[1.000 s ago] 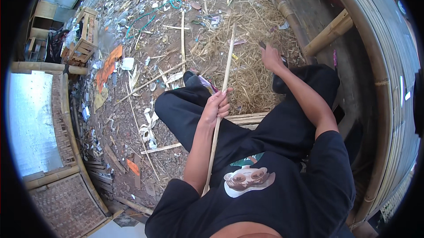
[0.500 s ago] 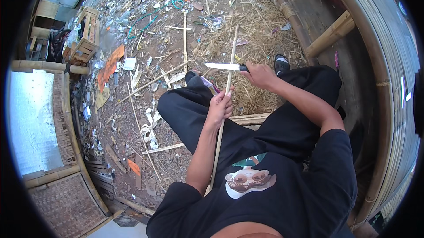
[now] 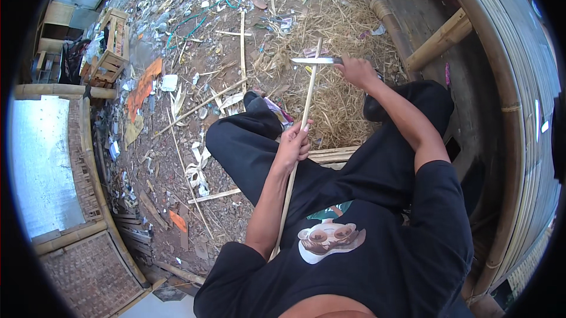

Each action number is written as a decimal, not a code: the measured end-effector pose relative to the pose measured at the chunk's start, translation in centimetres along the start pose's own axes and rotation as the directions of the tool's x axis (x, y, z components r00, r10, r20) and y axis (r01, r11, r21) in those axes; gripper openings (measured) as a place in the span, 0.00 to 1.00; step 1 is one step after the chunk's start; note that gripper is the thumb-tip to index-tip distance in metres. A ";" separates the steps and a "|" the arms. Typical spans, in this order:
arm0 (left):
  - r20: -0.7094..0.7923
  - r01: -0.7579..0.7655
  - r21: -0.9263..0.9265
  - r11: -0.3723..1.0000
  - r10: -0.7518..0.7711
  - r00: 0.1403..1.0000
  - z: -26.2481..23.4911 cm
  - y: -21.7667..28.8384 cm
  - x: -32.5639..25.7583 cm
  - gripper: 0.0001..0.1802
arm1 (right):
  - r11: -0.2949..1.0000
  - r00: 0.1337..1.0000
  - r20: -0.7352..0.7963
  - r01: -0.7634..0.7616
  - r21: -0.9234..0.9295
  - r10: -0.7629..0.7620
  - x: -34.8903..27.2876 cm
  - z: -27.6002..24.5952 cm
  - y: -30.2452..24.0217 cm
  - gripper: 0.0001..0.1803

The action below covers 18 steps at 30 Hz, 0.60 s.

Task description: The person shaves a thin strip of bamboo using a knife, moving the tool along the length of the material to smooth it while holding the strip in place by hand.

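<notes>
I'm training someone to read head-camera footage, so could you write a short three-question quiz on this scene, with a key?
1. Which hand grips the long, pale, narrow wood-like strip?

2. Where, in this view, does the straight, silvery metal blade of the knife in the bare right hand cross the strip?
A) Near its bottom end
B) Near its far tip
C) Nowhere; it is clear of the strip

3. True or false: the light-brown, slatted wooden crate is at the upper left of the picture.

Key: 1. The bare left hand. 2. B. 3. True.
</notes>
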State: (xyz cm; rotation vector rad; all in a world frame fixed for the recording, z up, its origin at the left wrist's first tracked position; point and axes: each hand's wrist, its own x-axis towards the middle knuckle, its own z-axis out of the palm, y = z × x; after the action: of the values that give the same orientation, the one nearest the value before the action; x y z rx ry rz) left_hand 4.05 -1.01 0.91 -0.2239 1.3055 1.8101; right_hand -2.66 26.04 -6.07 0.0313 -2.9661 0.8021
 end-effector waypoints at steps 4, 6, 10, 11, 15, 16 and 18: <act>0.038 0.002 -0.057 0.998 0.000 0.999 -0.6 0.5 0.4 0.14 | 0.999 0.999 0.024 -0.042 0.034 0.041 -2.1 0.7 -4.6 0.18; 0.009 -0.012 -0.047 0.999 0.012 1.000 0.0 1.1 0.3 0.14 | 0.960 0.959 0.051 0.280 0.010 -0.280 -2.8 1.2 -4.6 0.21; 0.015 0.038 -0.045 0.998 -0.037 0.999 -0.4 0.1 0.3 0.14 | 0.982 1.000 -0.029 -0.007 -0.190 0.002 1.2 -0.5 1.7 0.18; 0.016 0.033 -0.035 0.999 -0.032 0.999 -0.6 0.4 0.5 0.14 | 0.982 0.999 -0.039 -0.009 -0.187 0.001 0.9 -0.2 0.6 0.18; 0.066 0.045 -0.130 0.990 -0.037 0.997 -0.4 0.5 0.4 0.15 | 0.977 0.978 0.140 -0.173 0.125 0.155 -2.2 -0.4 -5.1 0.16; 0.080 0.052 -0.126 0.991 -0.042 0.996 -0.6 0.6 0.4 0.15 | 0.997 0.990 0.138 -0.002 0.075 -0.008 -3.2 0.4 -5.9 0.16; 0.079 0.061 -0.114 0.992 -0.052 0.996 -0.4 0.7 0.3 0.15 | 0.963 0.956 0.122 0.270 -0.015 -0.266 -3.4 0.8 -5.4 0.16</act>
State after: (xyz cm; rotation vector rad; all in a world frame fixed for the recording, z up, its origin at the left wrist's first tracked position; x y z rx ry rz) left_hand 3.21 -1.20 1.02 -0.2509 1.1323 1.8306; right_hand 0.85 21.00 -4.35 0.4859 -2.9884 0.7404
